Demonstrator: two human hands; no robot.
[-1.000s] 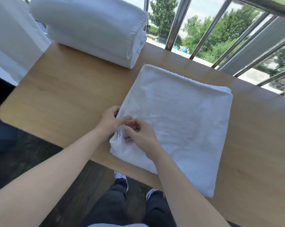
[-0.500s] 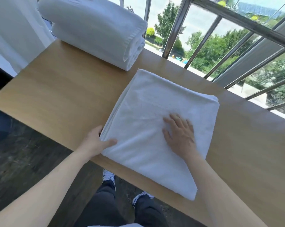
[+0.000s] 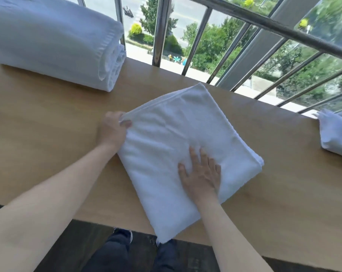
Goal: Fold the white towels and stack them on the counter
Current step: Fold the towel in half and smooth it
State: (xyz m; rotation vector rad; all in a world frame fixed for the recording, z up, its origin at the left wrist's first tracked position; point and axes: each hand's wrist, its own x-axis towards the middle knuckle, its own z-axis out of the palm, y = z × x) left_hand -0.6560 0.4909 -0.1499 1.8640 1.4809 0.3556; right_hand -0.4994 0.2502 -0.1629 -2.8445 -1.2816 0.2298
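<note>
Since half a second earlier, the folded towel (image 3: 186, 138) had swung round on the worktop (image 3: 48, 138), its near corner now hanging over the front edge. I had my left hand (image 3: 112, 130) pinched shut on its left corner, thumb on top, lifting that edge slightly. My right hand (image 3: 202, 173) lay flat and open on the cloth, gripping nothing. A rolled towel (image 3: 54, 42) sat far left, another towel (image 3: 337, 134) at the right edge.
</note>
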